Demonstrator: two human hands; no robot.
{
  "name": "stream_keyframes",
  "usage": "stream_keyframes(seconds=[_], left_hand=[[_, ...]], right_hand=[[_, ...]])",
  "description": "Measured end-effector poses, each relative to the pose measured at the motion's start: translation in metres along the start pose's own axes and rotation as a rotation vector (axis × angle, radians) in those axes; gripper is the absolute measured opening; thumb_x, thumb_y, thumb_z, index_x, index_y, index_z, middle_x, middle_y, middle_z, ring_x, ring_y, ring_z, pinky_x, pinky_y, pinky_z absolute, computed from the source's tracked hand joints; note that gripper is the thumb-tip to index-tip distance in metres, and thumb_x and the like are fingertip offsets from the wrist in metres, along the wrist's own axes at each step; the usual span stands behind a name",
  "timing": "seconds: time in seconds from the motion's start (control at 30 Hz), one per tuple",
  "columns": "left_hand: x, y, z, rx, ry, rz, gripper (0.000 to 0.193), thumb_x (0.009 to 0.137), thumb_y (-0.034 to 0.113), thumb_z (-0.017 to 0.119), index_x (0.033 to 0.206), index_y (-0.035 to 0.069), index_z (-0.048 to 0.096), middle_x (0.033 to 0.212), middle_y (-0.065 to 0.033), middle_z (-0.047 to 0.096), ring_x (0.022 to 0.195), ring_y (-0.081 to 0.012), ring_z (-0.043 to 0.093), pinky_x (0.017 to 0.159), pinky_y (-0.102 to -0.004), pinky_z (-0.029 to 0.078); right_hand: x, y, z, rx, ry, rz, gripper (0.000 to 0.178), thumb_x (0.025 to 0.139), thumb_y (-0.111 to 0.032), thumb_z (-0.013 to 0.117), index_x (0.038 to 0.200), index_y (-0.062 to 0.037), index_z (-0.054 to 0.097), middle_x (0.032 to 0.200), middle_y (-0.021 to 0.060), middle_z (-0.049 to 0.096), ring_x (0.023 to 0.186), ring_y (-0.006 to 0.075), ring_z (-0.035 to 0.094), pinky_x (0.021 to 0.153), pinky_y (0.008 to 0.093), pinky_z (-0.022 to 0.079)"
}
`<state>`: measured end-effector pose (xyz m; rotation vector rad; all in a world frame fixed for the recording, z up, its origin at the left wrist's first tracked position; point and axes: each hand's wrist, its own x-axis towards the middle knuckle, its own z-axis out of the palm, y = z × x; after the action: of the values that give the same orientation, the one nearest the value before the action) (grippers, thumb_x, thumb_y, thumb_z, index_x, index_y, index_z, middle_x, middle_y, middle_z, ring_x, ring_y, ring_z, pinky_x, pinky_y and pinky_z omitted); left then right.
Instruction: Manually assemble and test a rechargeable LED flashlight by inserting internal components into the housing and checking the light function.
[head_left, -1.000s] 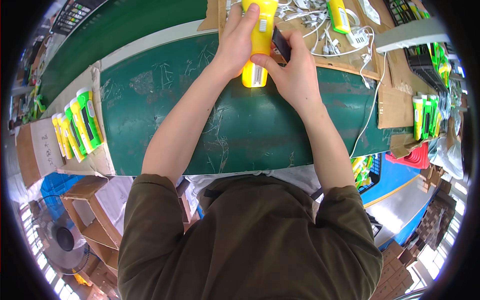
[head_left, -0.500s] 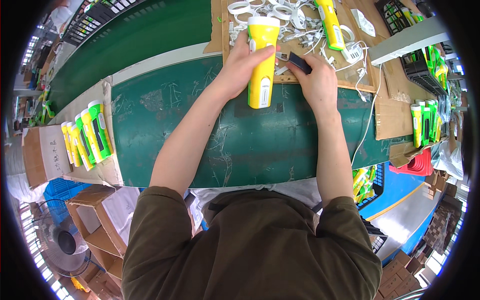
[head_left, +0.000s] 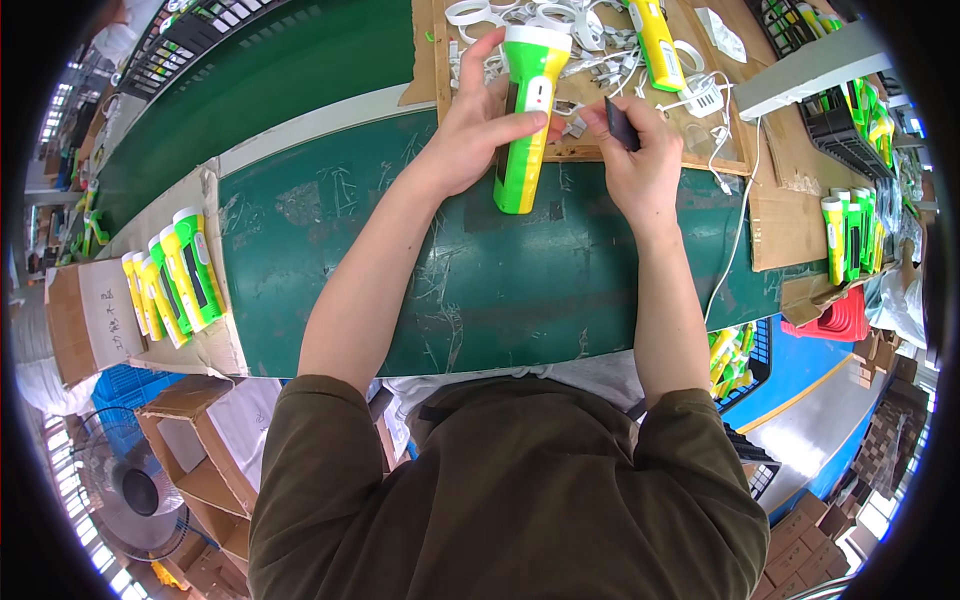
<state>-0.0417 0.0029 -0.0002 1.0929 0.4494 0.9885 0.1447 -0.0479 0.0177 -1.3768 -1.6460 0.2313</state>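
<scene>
My left hand [head_left: 462, 142] is wrapped round a green and yellow flashlight [head_left: 533, 100] with a white head, its head end pointing away from me. A dark panel and a small switch area show along its body. To its right, my right hand [head_left: 648, 165] pinches a thin flat dark piece [head_left: 621, 126]; I cannot make out its exact kind. Both hands are over the near edge of a wood-edged board [head_left: 718, 158], which bears white cables and rings [head_left: 560, 18]. Another yellow flashlight [head_left: 655, 45] lies on that board beyond my right hand.
The green work surface [head_left: 500, 290] lies under my arms. Several flashlights [head_left: 175, 275] stand in a row at the left, more [head_left: 850, 235] at the right. A white multi-port charger [head_left: 704, 98] with a trailing cord and a grey post [head_left: 815, 78] are at right. A black crate [head_left: 190, 45] stands far left.
The flashlight in my left hand has been turned about its length, so its green side and switch now show. The dark piece has tipped more upright in my right hand.
</scene>
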Motion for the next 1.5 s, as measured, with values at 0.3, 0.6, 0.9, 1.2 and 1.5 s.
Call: stream_keyframes(seconds=[0.3, 0.6, 0.9, 1.2, 1.5], left_hand=[[-0.003, -0.001, 0.008, 0.295, -0.008, 0.133, 0.100, 0.075, 0.003, 0.078, 0.146, 0.018, 0.010, 0.131, -0.0158, 0.047, 0.114, -0.0234, 0.054, 0.091, -0.0381, 0.050], [-0.003, -0.002, 0.011, 0.541, -0.056, 0.087, 0.095, 0.080, 0.009, 0.076, 0.146, 0.009, 0.008, 0.124, -0.0128, 0.052, 0.107, -0.0206, 0.057, 0.084, -0.0351, 0.052], [-0.003, 0.002, 0.014, 0.467, -0.115, -0.026, 0.091, 0.085, 0.003, 0.068, 0.145, 0.011, 0.000, 0.107, -0.0141, 0.060, 0.086, -0.0189, 0.062, 0.073, -0.0358, 0.055], [-0.003, -0.003, 0.016, 0.455, -0.063, 0.040, 0.083, 0.085, 0.003, 0.066, 0.142, 0.010, 0.005, 0.093, -0.0124, 0.060, 0.075, -0.0196, 0.063, 0.067, -0.0333, 0.053], [-0.003, -0.005, 0.014, 0.458, -0.059, 0.053, 0.081, 0.085, 0.004, 0.067, 0.140, 0.010, 0.007, 0.094, -0.0111, 0.058, 0.074, -0.0194, 0.063, 0.066, -0.0333, 0.053]], right_hand=[[0.001, -0.003, -0.005, 0.072, -0.095, 0.059, 0.017, 0.078, -0.014, 0.074, 0.085, -0.0024, 0.065, 0.072, 0.0101, 0.062, 0.062, 0.0277, 0.056, 0.071, 0.0368, 0.043], [0.002, 0.006, -0.016, 0.035, -0.133, -0.040, 0.017, 0.074, -0.012, 0.073, 0.085, -0.0015, 0.065, 0.078, 0.0119, 0.065, 0.072, 0.0309, 0.061, 0.075, 0.0372, 0.045], [-0.002, 0.005, -0.017, -0.051, -0.095, -0.146, 0.015, 0.071, -0.007, 0.069, 0.086, -0.0044, 0.066, 0.082, 0.0084, 0.066, 0.080, 0.0289, 0.061, 0.078, 0.0391, 0.043], [-0.007, 0.008, 0.000, 0.040, 0.011, -0.099, 0.013, 0.072, -0.009, 0.068, 0.084, -0.0043, 0.066, 0.076, 0.0101, 0.063, 0.076, 0.0306, 0.060, 0.077, 0.0401, 0.044], [-0.008, 0.012, 0.009, 0.112, 0.039, -0.045, 0.016, 0.080, -0.012, 0.073, 0.091, -0.0022, 0.069, 0.073, 0.0106, 0.063, 0.065, 0.0226, 0.058, 0.061, 0.0315, 0.045]])
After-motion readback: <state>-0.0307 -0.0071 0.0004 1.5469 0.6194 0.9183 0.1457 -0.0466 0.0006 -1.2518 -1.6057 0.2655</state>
